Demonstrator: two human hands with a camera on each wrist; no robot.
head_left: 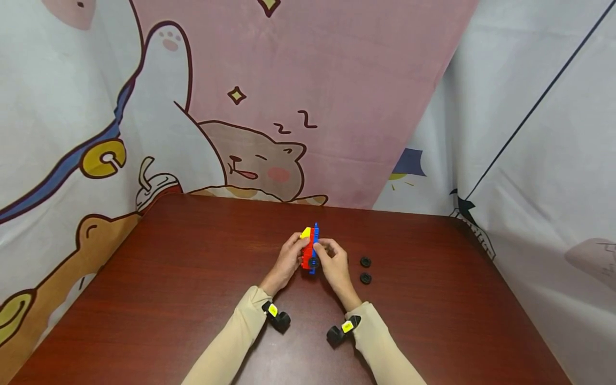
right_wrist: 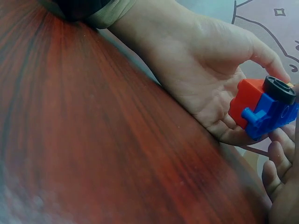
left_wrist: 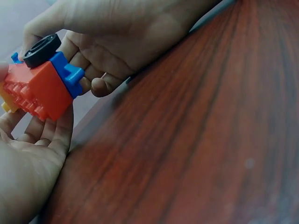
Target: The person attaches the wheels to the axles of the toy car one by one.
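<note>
A small brick toy (head_left: 310, 248) of red, blue and yellow pieces is held upright above the middle of the table between both hands. My left hand (head_left: 294, 251) cups its red side (left_wrist: 37, 91), fingers behind it. My right hand (head_left: 327, 250) grips the blue side (left_wrist: 65, 74), thumb on a black wheel (left_wrist: 42, 49) seated on the blue part. In the right wrist view the wheel (right_wrist: 279, 88) sits atop the blue piece (right_wrist: 268, 114), and a bare blue peg sticks out below it. Two loose black wheels (head_left: 366, 261) (head_left: 366, 278) lie just right of my right hand.
The dark red wooden table (head_left: 168, 299) is backed by a cartoon-printed cloth (head_left: 250, 160) behind and on both sides. Its right edge (head_left: 524, 315) runs close to the cloth.
</note>
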